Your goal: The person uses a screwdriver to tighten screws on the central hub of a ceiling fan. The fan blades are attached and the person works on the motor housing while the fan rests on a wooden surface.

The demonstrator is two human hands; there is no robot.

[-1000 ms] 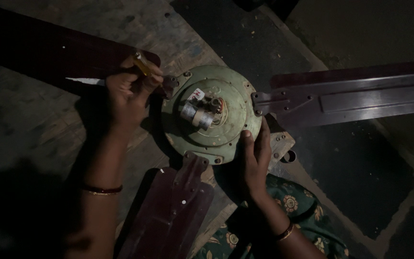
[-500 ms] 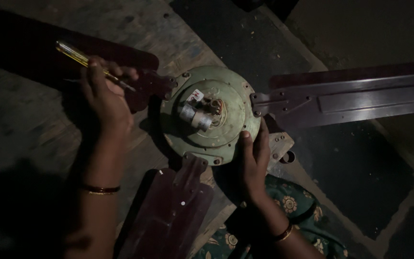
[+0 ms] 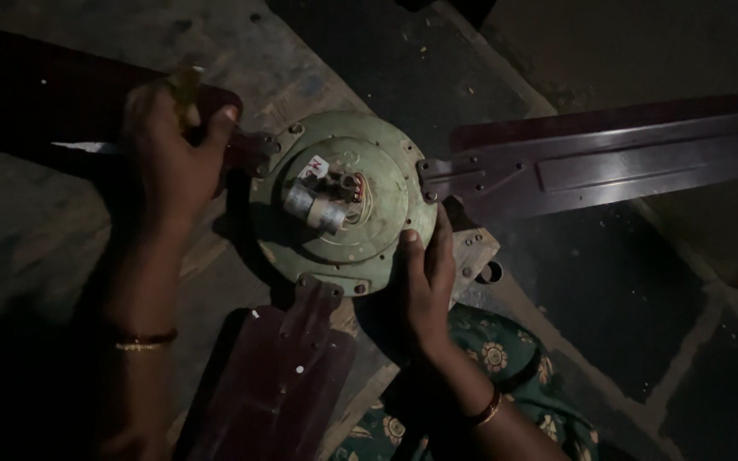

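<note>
Fan motor (image 3: 342, 205) at centre, on floor (image 3: 557, 282). Left hand (image 3: 168, 158) at 9 o'clock, clenched on screwdriver (image 3: 183, 85) over blade (image 3: 36, 94). Right hand (image 3: 424, 286) at 5 o'clock, fingers spread flat against motor rim. Second blade (image 3: 608, 162) at 3 o'clock.

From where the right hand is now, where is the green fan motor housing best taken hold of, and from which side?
Probably at the round rim of the green fan motor housing, on its lower right edge, where the right hand already rests. That arc lies free between the right blade and the lower blade. The bracket of each blade blocks other parts of the rim, and the centre carries wires.
</note>
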